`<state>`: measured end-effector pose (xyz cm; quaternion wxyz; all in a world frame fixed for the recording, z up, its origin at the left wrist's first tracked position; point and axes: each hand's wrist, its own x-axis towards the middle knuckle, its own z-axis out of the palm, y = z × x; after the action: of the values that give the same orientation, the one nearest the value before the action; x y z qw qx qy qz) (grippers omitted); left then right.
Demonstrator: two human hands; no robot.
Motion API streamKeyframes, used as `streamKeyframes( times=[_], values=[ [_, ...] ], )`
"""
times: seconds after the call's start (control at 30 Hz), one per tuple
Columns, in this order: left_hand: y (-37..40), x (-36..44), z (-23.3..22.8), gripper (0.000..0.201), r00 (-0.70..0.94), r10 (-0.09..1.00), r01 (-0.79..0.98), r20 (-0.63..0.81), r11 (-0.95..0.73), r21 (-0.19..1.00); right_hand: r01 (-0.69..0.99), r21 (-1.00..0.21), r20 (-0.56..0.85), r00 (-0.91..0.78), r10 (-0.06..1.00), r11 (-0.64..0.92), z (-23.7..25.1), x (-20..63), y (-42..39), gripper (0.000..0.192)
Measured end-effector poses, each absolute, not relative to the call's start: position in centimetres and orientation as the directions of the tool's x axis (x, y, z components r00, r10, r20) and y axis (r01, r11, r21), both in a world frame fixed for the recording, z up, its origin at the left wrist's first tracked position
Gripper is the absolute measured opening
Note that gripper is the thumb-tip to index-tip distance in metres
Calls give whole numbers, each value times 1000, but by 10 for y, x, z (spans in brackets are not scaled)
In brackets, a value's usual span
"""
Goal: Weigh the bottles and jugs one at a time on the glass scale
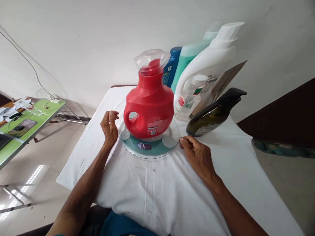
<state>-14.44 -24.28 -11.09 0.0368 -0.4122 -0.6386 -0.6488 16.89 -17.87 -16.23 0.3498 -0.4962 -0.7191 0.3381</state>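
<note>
The left hand [109, 127] is held loosely curled and empty, fingers half bent, raised just beside the left rim of a round glass scale [149, 144]. The right hand [197, 154] is laid palm down on the white cloth [157, 183], fingers relaxed and gripping nothing, its fingertips at the scale's right rim. A red detergent jug [148, 104] with a clear cap is stood upright on the scale, between the two hands and apart from both. A lit display [144, 146] is seen on the scale's near edge.

Behind the jug, a white jug [209, 65], a teal bottle [187, 60], a blue bottle [172, 65], a small clear bottle [189, 98] and a dark bottle [214, 114], tilted, are grouped against a plain white wall [86, 39]. A green table [22, 127] is set over a tiled floor [36, 177] at the left.
</note>
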Motion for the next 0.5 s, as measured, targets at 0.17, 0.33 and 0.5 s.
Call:
streamKeyframes(
  times=[0.17,0.33,0.5],
  values=[
    [-243,-144,-109,55,-651,483,565,586,-206,799,506,-817,160,-261,952,277,-165,167,-177,35],
    [-243,-144,-110,55,-658,480,549,580,-220,806,514,-812,153,-268,951,276,-165,168,-176,35],
    [-243,-142,-109,58,-664,498,544,557,-189,817,532,-795,164,-274,948,291,-164,169,-176,36]
  ],
)
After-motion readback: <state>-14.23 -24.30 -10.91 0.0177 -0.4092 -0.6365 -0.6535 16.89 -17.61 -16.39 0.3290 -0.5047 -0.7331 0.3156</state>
